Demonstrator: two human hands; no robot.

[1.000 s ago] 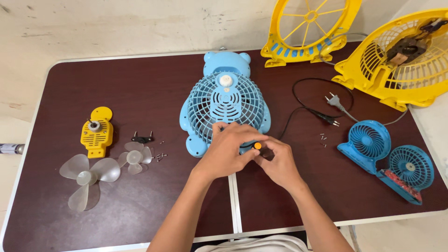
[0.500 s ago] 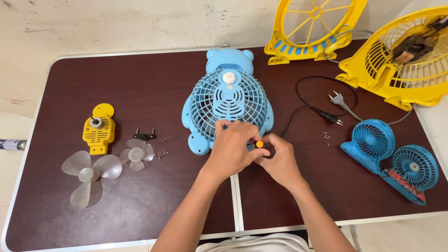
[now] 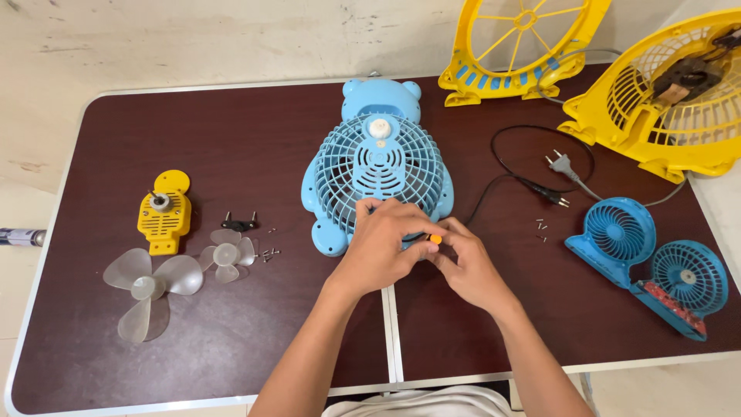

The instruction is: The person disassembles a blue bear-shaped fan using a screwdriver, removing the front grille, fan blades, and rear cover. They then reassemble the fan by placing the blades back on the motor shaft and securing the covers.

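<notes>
Head view: both hands, left [image 3: 380, 249] and right [image 3: 466, 266], close fingers on a small orange-tipped screwdriver [image 3: 429, 239] at the light, brittle-looking blue bear-shaped fan [image 3: 376, 164], best held by its rim.

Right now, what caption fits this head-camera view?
Both hands, left and right, meet at the blue fan's lower edge on a brown table.

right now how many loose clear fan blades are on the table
2, both on the table's left side: a large fan blade near the front edge, and a small fan blade just right of it, beside the yellow motor housing. None seem hidden.
</notes>
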